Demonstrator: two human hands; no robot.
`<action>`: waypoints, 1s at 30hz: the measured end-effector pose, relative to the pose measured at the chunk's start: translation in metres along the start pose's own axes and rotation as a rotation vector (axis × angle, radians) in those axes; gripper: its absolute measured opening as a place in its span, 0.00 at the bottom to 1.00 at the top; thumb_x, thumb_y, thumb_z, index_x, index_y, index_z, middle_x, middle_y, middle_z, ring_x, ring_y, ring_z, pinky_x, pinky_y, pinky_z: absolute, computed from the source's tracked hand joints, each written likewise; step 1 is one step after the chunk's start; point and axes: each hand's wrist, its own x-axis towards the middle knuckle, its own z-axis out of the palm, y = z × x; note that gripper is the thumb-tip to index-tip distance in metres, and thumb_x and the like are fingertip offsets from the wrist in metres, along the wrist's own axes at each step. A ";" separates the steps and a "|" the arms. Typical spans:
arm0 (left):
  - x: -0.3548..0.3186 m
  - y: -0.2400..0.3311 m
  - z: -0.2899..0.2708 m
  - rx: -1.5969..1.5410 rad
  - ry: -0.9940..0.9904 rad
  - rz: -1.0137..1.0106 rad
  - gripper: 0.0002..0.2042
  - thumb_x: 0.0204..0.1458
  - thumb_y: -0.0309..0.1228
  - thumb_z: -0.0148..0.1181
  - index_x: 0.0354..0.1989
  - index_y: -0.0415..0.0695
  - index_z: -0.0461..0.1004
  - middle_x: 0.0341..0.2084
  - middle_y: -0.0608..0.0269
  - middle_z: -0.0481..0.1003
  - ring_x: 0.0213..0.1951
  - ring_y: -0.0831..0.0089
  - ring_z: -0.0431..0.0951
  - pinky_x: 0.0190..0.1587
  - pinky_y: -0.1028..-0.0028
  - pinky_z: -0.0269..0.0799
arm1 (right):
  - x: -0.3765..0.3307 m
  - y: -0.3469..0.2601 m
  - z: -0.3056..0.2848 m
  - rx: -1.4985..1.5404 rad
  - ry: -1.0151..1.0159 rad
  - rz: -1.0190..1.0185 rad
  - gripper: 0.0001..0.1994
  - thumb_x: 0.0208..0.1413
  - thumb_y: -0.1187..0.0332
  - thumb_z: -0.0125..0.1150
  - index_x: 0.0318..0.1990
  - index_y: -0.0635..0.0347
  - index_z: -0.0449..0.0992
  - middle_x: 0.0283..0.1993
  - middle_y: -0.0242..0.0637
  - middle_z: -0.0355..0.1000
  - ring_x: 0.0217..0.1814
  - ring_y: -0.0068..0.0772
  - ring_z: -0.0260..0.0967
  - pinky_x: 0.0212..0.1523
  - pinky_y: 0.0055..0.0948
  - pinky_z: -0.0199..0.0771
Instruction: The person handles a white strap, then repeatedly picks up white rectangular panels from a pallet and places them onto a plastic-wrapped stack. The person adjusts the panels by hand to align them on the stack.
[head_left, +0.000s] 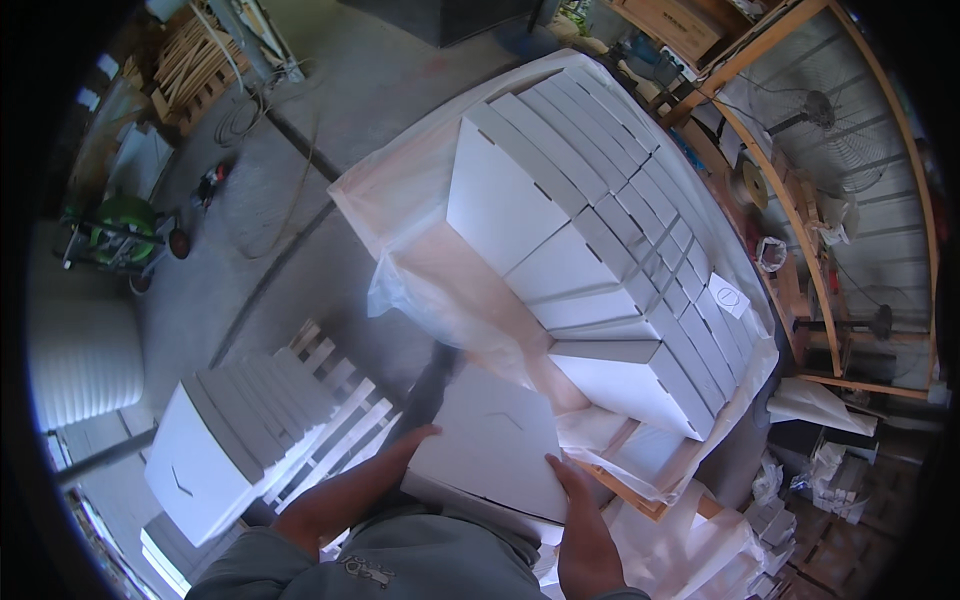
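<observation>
A white cardboard box (490,425) is held in front of my body, between both hands. My left hand (418,442) grips its left side, with most of the fingers hidden. On the right side my right hand (567,478) closes around the edge, the thumb showing near the top. Just beyond it, a large block of white boxes (590,215) stands in tight rows inside a crate lined with clear plastic sheeting (425,290). One white box (625,375) lies at the near end of that block, and a paper label (729,296) sits on the rows' right side.
To the left, several white boxes (210,455) stand in a row on a slatted wooden pallet (345,405). A green wheeled machine (125,230) and a white foam roll (85,345) are farther left. Wooden shelving with fans (815,110) lines the right, and a hose (295,215) crosses the floor.
</observation>
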 end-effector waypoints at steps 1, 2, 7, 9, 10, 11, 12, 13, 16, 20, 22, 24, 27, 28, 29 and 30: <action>0.007 0.023 -0.006 0.045 -0.035 0.026 0.23 0.57 0.43 0.51 0.53 0.37 0.68 0.43 0.50 0.75 0.43 0.59 0.77 0.48 0.61 0.72 | 0.002 -0.009 0.007 0.005 0.011 -0.002 0.22 0.65 0.57 0.41 0.62 0.56 0.63 0.58 0.41 0.68 0.56 0.41 0.68 0.55 0.43 0.72; 0.009 0.031 -0.010 0.081 -0.065 0.029 0.23 0.57 0.43 0.51 0.54 0.37 0.68 0.44 0.50 0.75 0.44 0.59 0.77 0.49 0.61 0.72 | 0.001 -0.011 0.015 0.009 0.022 0.006 0.22 0.65 0.57 0.41 0.62 0.56 0.63 0.58 0.41 0.68 0.56 0.41 0.68 0.55 0.43 0.73; 0.003 0.096 -0.014 0.120 0.087 -0.074 0.22 0.59 0.42 0.49 0.53 0.37 0.68 0.42 0.50 0.75 0.43 0.60 0.77 0.47 0.62 0.72 | 0.010 -0.036 0.050 0.030 0.087 -0.025 0.22 0.65 0.57 0.42 0.62 0.56 0.63 0.58 0.41 0.68 0.57 0.41 0.68 0.54 0.44 0.73; -0.007 0.114 -0.008 0.110 0.113 -0.117 0.21 0.61 0.42 0.47 0.51 0.37 0.69 0.41 0.51 0.75 0.42 0.62 0.77 0.46 0.63 0.73 | 0.016 -0.045 0.056 0.037 0.119 -0.054 0.22 0.65 0.57 0.42 0.62 0.56 0.63 0.58 0.41 0.68 0.57 0.41 0.68 0.54 0.44 0.73; -0.010 0.122 -0.004 0.115 0.120 -0.122 0.21 0.61 0.42 0.47 0.52 0.37 0.69 0.41 0.51 0.75 0.42 0.62 0.78 0.46 0.63 0.73 | 0.019 -0.048 0.057 0.043 0.135 -0.070 0.22 0.65 0.57 0.42 0.62 0.56 0.63 0.58 0.41 0.68 0.57 0.41 0.68 0.54 0.44 0.73; -0.010 0.129 0.000 0.117 0.106 -0.119 0.21 0.61 0.43 0.46 0.52 0.37 0.69 0.41 0.50 0.75 0.42 0.62 0.78 0.46 0.63 0.74 | 0.022 -0.053 0.059 0.048 0.151 -0.082 0.22 0.65 0.57 0.42 0.62 0.56 0.63 0.58 0.41 0.68 0.57 0.41 0.68 0.54 0.44 0.73; -0.009 0.135 0.003 0.151 0.103 -0.096 0.21 0.61 0.43 0.46 0.52 0.36 0.69 0.41 0.50 0.75 0.42 0.61 0.78 0.45 0.63 0.74 | 0.026 -0.056 0.059 0.055 0.166 -0.094 0.22 0.65 0.57 0.42 0.62 0.56 0.63 0.58 0.41 0.68 0.57 0.41 0.68 0.54 0.44 0.73; -0.005 0.143 0.005 0.180 0.081 -0.070 0.21 0.61 0.43 0.46 0.52 0.36 0.69 0.41 0.50 0.75 0.41 0.61 0.78 0.45 0.63 0.74 | 0.031 -0.060 0.059 0.061 0.177 -0.105 0.22 0.65 0.57 0.42 0.62 0.56 0.63 0.58 0.41 0.68 0.57 0.41 0.68 0.54 0.44 0.73; 0.009 0.155 0.006 0.154 0.024 -0.083 0.21 0.61 0.43 0.46 0.51 0.36 0.69 0.41 0.50 0.75 0.42 0.62 0.78 0.46 0.63 0.74 | 0.048 -0.070 0.056 0.072 0.204 -0.130 0.22 0.65 0.58 0.42 0.62 0.56 0.63 0.58 0.40 0.68 0.57 0.41 0.68 0.54 0.44 0.73; 0.034 0.170 0.012 0.149 -0.040 -0.074 0.21 0.62 0.43 0.46 0.51 0.36 0.69 0.41 0.52 0.75 0.42 0.62 0.78 0.47 0.63 0.75 | 0.076 -0.083 0.046 0.077 0.210 -0.165 0.21 0.64 0.58 0.42 0.62 0.56 0.63 0.58 0.40 0.68 0.57 0.41 0.69 0.54 0.44 0.73; 0.045 0.176 0.018 0.402 -0.102 0.085 0.21 0.62 0.43 0.45 0.51 0.36 0.70 0.41 0.52 0.75 0.42 0.63 0.78 0.47 0.64 0.75 | 0.089 -0.089 0.038 0.082 0.209 -0.175 0.21 0.64 0.58 0.42 0.62 0.56 0.63 0.58 0.40 0.68 0.57 0.41 0.69 0.54 0.45 0.73; 0.058 0.182 0.026 0.425 -0.082 0.096 0.21 0.63 0.43 0.45 0.51 0.37 0.70 0.41 0.53 0.76 0.42 0.63 0.78 0.46 0.65 0.75 | 0.099 -0.091 0.031 0.090 0.207 -0.184 0.21 0.64 0.58 0.42 0.62 0.56 0.63 0.58 0.40 0.68 0.57 0.41 0.69 0.54 0.45 0.73; 0.081 0.191 0.035 0.250 0.032 -0.027 0.21 0.62 0.43 0.46 0.53 0.38 0.69 0.42 0.53 0.76 0.43 0.64 0.78 0.47 0.66 0.74 | 0.113 -0.093 0.021 0.105 0.198 -0.188 0.21 0.64 0.58 0.43 0.62 0.55 0.63 0.58 0.40 0.68 0.57 0.41 0.69 0.54 0.45 0.73; 0.092 0.195 0.039 0.275 0.053 -0.029 0.21 0.62 0.43 0.47 0.54 0.39 0.69 0.43 0.53 0.76 0.44 0.64 0.77 0.48 0.65 0.73 | 0.117 -0.094 0.017 0.112 0.194 -0.189 0.21 0.64 0.59 0.43 0.62 0.55 0.63 0.58 0.40 0.68 0.57 0.41 0.69 0.54 0.45 0.73; 0.102 0.199 0.043 0.298 0.091 -0.052 0.21 0.62 0.43 0.47 0.54 0.39 0.69 0.44 0.53 0.75 0.45 0.64 0.77 0.50 0.65 0.72 | 0.122 -0.094 0.014 0.120 0.193 -0.192 0.21 0.64 0.59 0.43 0.62 0.55 0.63 0.58 0.40 0.68 0.57 0.41 0.69 0.54 0.45 0.73; 0.112 0.200 0.047 0.305 0.097 -0.040 0.21 0.62 0.43 0.47 0.55 0.39 0.69 0.44 0.53 0.75 0.45 0.64 0.77 0.50 0.65 0.72 | 0.126 -0.094 0.011 0.128 0.189 -0.189 0.21 0.64 0.59 0.43 0.62 0.55 0.63 0.58 0.40 0.68 0.57 0.41 0.69 0.54 0.45 0.73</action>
